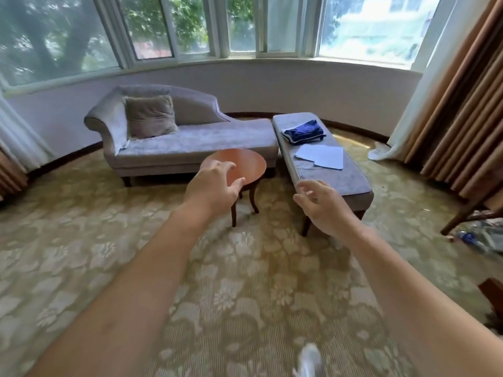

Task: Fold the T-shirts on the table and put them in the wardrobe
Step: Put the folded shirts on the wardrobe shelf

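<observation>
- Left hand (215, 186) and right hand (324, 202) stretched forward over patterned carpet (245, 268), fingers apart, loosely bent, gripping nothing; probably reaching toward the clothes.
- Blue T-shirt (303, 131), soft and rumpled, roughly folded on far half of long grey velvety bench (351, 180).
- Flat white sheet (321, 157), crisp-edged, just nearer on same bench; cloth or paper, cannot tell.
- Round glossy wooden table (245, 159) left of bench, behind left hand.
- Wardrobe out of view.

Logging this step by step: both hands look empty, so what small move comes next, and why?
Probably step closer to the grey bench and reach for the blue garment. The left hand and right hand are open, holding nothing, and the garment lies on that bench, well beyond them.
</observation>
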The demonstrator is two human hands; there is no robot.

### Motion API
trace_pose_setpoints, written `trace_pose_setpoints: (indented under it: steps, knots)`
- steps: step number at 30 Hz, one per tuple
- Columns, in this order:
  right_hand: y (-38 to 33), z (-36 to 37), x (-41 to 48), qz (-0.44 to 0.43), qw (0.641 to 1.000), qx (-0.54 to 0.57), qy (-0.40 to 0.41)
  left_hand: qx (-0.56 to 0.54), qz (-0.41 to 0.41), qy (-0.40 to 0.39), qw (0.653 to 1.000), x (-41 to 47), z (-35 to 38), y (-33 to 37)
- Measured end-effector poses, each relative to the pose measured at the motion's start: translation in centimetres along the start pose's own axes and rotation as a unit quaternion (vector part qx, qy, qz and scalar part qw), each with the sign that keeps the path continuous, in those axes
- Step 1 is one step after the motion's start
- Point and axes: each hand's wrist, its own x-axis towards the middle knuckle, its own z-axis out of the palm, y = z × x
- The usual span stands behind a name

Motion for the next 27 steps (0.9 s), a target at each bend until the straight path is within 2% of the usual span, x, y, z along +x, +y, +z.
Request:
trace_pose_setpoints:
  steps: [6, 14, 27]
  knots:
    - [7.8, -2.3, 22.0, -0.007, 1.000, -0.017, 0.004, 0.001, -0.021, 0.009, 1.000, 20.7, 6.5, 0.9]
    - [11.1, -6.4, 46.0, -0.011, 0.999, -0.043, -0.024, -0.011, -0.058, -0.004, 0.998, 44.0, 10.5, 1.3]
    - [22.6, -6.2, 86.3, 0.050, 0.997, -0.048, 0.019, -0.030, -0.024, -0.051, 0.998, 86.5, 24.5, -2.1]
